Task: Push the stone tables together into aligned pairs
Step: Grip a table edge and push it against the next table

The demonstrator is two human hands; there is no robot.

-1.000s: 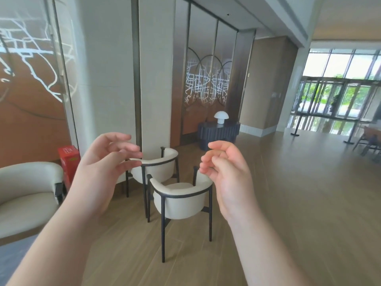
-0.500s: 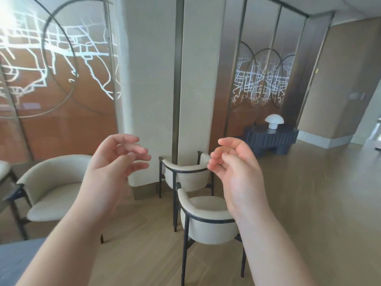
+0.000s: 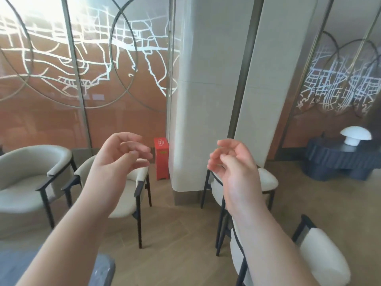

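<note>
Left hand and right hand raised, fingers loosely curled, holding nothing. Grey stone tabletop corner at lower left, untouched.

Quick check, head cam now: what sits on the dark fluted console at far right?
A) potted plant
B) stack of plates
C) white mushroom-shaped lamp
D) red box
C: a white mushroom-shaped lamp stands on the dark console; the red box is on the floor beside the pillar.
</note>
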